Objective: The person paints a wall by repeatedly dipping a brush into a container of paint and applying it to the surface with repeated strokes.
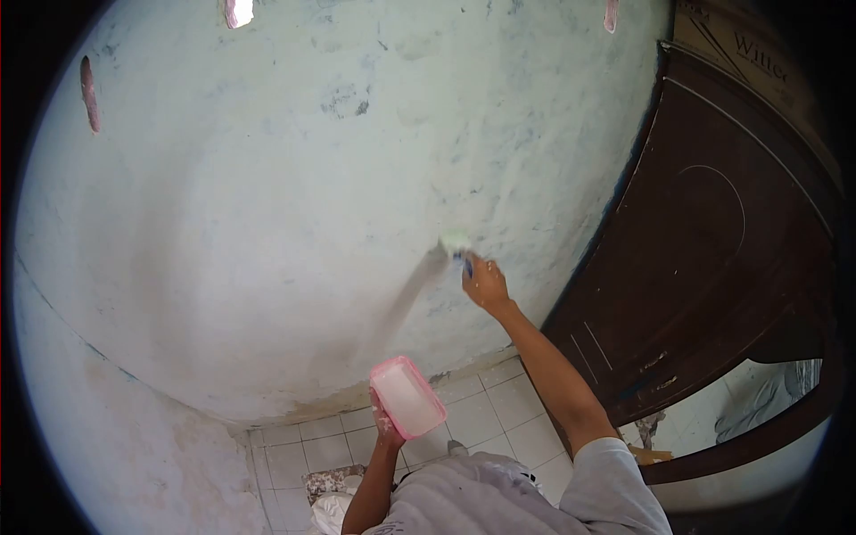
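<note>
My right hand point(487, 281) is closed round the blue handle of a paintbrush point(456, 242). The brush head is blurred and looks pale green-white; it meets the wall point(294, 223), or is very close to it. Lower down, my left hand point(382, 421) grips a pink plastic tub point(427, 385) by its left side. White paint point(408, 399) fills much of the tub, which is tilted in view. Patchy pale green and whitish areas with dark marks cover the wall.
A dark brown wooden cabinet point(660, 241) with a mirror point(727, 410) stands at right, a cardboard box point(740, 45) on top. White tiles point(508, 406) cover the floor. A paint-spattered board point(328, 482) and a white bag point(331, 513) lie at lower left.
</note>
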Demonstrator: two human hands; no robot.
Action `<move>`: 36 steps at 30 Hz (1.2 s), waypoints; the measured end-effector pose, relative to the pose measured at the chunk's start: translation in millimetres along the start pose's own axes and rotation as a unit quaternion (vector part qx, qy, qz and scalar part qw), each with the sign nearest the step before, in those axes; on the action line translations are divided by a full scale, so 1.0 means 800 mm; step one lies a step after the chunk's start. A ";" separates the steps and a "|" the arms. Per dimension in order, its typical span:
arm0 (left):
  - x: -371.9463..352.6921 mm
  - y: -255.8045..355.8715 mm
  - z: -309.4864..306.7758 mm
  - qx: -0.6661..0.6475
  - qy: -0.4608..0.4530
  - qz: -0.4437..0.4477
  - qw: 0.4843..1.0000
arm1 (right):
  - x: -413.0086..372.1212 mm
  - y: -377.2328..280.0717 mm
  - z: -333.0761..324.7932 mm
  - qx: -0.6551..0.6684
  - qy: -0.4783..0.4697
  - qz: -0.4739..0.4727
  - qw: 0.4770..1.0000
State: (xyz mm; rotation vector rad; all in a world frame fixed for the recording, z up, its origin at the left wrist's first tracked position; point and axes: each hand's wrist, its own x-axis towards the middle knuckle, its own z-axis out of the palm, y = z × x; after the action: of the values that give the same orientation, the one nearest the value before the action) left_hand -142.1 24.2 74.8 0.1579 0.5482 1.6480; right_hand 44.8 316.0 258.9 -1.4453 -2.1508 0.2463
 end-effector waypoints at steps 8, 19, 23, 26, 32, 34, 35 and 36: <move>0.003 0.008 -0.009 0.007 -0.008 -0.016 1.000 | 0.102 -0.001 -0.131 -0.082 -0.065 -0.074 0.992; 0.015 -0.002 0.063 -0.155 -0.165 -0.066 0.972 | -0.036 -0.172 -0.280 0.297 0.161 -0.145 0.930; 0.023 -0.005 0.065 -0.091 -0.120 -0.048 0.987 | -0.113 -0.123 -0.169 0.362 -0.096 -0.053 0.926; 0.028 0.001 0.063 -0.125 -0.162 -0.111 0.973 | -0.157 -0.091 -0.128 0.366 -0.218 -0.020 0.905; 0.024 -0.008 0.037 -0.058 0.003 -0.187 0.981 | -0.192 -0.047 -0.131 0.282 -0.316 -0.038 0.905; 0.024 -0.007 0.045 -0.027 0.028 -0.187 0.982 | -0.195 -0.033 -0.129 0.272 -0.320 -0.078 0.904; 0.026 -0.006 0.050 -0.010 0.039 -0.187 0.982 | -0.194 -0.029 -0.129 0.252 -0.357 -0.060 0.898; 0.028 -0.005 0.056 0.008 0.050 -0.188 0.981 | -0.191 -0.030 -0.133 0.230 -0.392 -0.042 0.889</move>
State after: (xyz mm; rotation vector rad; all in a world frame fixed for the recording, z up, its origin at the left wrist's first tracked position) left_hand -123.6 57.7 107.1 -0.0179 0.6260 1.2881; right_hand 124.6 154.1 308.7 -1.0527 -2.4776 1.4110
